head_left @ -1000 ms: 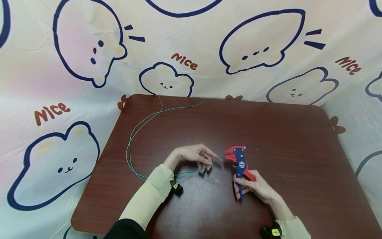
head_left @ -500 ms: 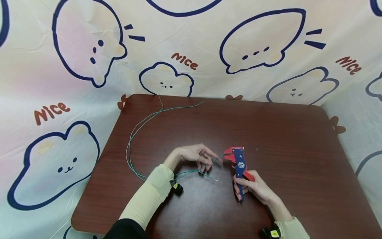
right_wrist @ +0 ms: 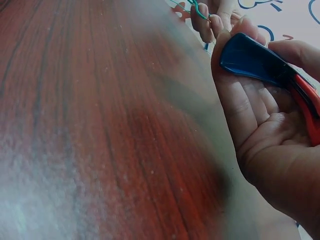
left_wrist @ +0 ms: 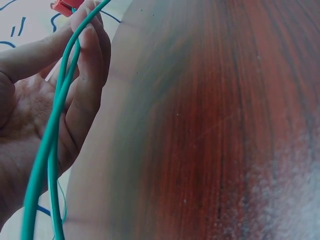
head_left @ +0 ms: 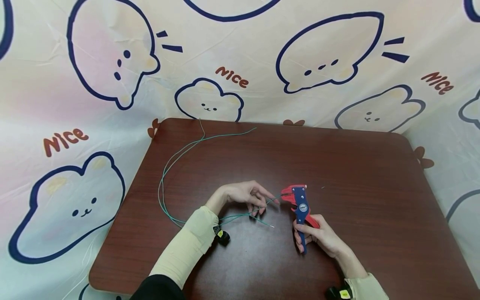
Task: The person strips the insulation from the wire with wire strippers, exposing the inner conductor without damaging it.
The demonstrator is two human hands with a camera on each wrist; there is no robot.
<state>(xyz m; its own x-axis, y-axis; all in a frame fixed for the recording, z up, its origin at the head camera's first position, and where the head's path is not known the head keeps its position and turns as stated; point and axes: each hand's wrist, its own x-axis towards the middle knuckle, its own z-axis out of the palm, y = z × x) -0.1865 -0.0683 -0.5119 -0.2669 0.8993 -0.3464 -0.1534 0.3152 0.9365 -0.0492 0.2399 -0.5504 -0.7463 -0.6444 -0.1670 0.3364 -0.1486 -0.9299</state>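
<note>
With thumb and fingers, my left hand (head_left: pixel 249 196) pinches a thin green wire (head_left: pixel 271 200). One end of it runs to the red jaws of a wire stripper (head_left: pixel 301 200), where its tip is hidden. My right hand (head_left: pixel 322 235) grips the tool's blue and red handles, its head pointing away from me. Another wire end, with a pale bare tip, sticks out below the left fingers. Two green strands (left_wrist: pixel 54 115) cross the palm in the left wrist view. Closer up, the right wrist view shows the blue handle (right_wrist: pixel 255 59) lying across the right fingers.
The rest of the green wire (head_left: pixel 163 179) loops over the left side of the brown table (head_left: pixel 375 187), one strand reaching the back edge. A tiny scrap (head_left: pixel 323 187) lies right of the tool. A cartoon-printed cloth (head_left: pixel 258 50) hangs behind the table.
Over the last second the wire stripper's head has shifted very slightly left, towards the left hand. The left hand and the looped wire have not visibly moved.
</note>
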